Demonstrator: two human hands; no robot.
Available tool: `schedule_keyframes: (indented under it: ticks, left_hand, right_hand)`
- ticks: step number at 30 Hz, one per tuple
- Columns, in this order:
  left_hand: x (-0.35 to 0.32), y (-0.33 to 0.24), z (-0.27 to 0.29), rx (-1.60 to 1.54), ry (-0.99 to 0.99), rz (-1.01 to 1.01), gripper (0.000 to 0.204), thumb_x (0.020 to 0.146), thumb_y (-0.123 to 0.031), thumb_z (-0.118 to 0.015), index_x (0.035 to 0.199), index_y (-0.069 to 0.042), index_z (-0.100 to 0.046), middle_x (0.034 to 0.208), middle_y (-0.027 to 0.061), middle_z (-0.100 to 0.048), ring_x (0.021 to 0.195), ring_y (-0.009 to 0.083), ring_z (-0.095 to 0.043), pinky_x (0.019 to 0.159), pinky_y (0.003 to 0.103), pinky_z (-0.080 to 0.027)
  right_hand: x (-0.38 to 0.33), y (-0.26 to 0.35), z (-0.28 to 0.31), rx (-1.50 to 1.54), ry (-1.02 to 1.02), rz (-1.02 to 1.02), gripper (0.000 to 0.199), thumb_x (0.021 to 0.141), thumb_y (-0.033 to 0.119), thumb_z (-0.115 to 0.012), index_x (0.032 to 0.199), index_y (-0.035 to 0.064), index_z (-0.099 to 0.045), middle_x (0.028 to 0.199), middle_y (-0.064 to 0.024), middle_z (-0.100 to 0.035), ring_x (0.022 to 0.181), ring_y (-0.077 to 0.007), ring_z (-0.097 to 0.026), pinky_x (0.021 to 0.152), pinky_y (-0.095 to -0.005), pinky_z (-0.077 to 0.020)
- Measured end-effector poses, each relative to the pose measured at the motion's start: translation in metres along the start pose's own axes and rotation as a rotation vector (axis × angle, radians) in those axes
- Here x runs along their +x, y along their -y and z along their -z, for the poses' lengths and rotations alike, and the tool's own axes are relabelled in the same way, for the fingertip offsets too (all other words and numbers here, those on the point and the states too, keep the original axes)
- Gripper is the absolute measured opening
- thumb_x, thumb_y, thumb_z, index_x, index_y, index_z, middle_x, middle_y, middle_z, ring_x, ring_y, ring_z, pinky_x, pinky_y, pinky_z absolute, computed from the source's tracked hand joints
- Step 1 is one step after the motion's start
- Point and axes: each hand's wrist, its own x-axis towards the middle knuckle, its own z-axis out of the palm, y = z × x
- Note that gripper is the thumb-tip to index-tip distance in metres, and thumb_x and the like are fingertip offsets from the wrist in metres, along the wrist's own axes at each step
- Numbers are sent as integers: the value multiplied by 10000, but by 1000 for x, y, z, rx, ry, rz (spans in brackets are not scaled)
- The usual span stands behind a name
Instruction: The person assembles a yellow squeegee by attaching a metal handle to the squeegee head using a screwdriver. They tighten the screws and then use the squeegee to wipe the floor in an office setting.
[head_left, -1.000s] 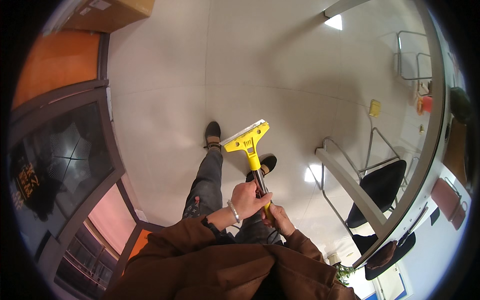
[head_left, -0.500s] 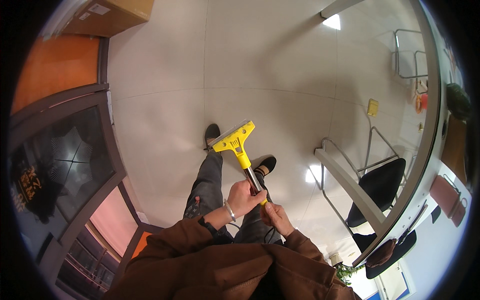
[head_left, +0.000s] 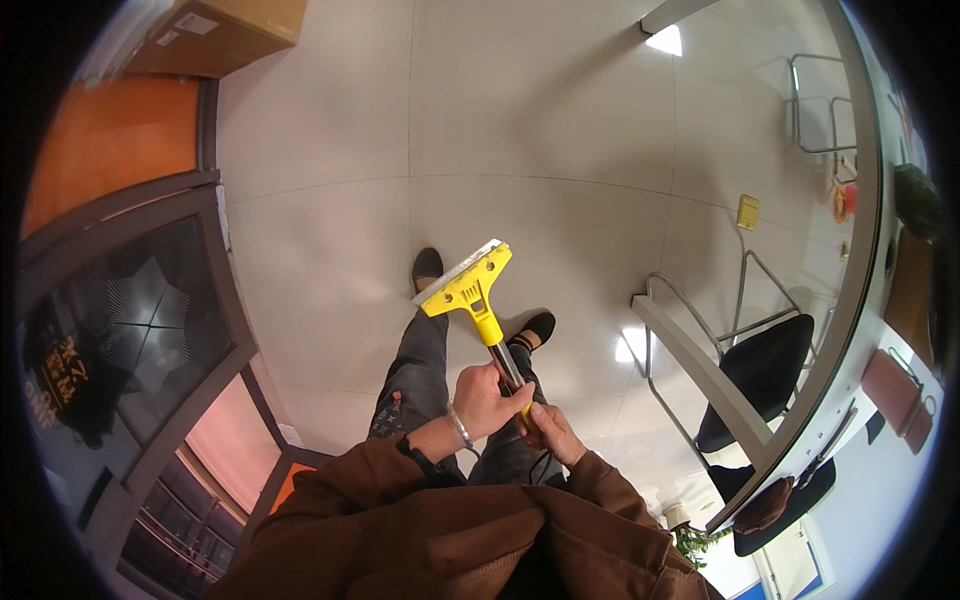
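Observation:
A yellow scraper (head_left: 480,312) with a wide head, a flat blade along its edge and a metal tube handle is held out in front of me, above my feet. Its head points away and slightly left. My left hand (head_left: 488,400) is wrapped round the lower handle, thumb lying along it. Just to the right, my right hand (head_left: 553,432) is closed on the yellow butt end of the handle. The palms hide part of the grip.
On the left stand a dark-framed glass door (head_left: 150,320) and orange panels, with a cardboard box (head_left: 225,40) beyond. To the right are a white table (head_left: 862,330), a black chair (head_left: 755,375) with metal legs, and a yellow object (head_left: 747,213) on the tiled floor (head_left: 540,120).
The scraper's head has rolled a little, so its blade face shows brighter. Both hands keep their hold on the handle in almost the same place.

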Motion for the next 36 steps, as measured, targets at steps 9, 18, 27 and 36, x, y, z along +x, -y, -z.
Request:
schedule_keyframes:
  ticks: [9,18,27,36]
  left_hand:
    - [2,-16,13,94,50,-46,175,761,-145,-753,739,-16,-638,694,114,-676,655,249,-690,593,309,-527]
    - [8,-21,19,35,113,-77,157,764,-111,-748,744,-34,-612,690,69,-663,631,196,-668,602,290,-519]
    - [16,-20,30,-282,228,-9,90,825,-62,-679,801,-30,-598,797,49,-668,693,104,-630,649,241,-505]
    - [18,-15,36,-480,382,82,74,872,-22,-610,900,-19,-542,928,105,-668,774,90,-582,706,234,-493]
  right_hand:
    - [12,3,2,81,145,-9,607,965,618,-367,708,83,-493,566,45,-384,486,-56,-323,453,-217,-244]
    - [15,6,3,58,175,59,604,971,599,-380,670,84,-474,573,42,-384,497,-62,-322,455,-224,-248]
    - [14,10,-7,-293,-109,259,501,981,475,-478,774,25,-557,606,-22,-474,553,-134,-436,514,-312,-369]
    - [1,25,-17,-726,-368,308,411,938,429,-548,830,39,-619,641,-189,-577,632,-394,-587,568,-434,-451]
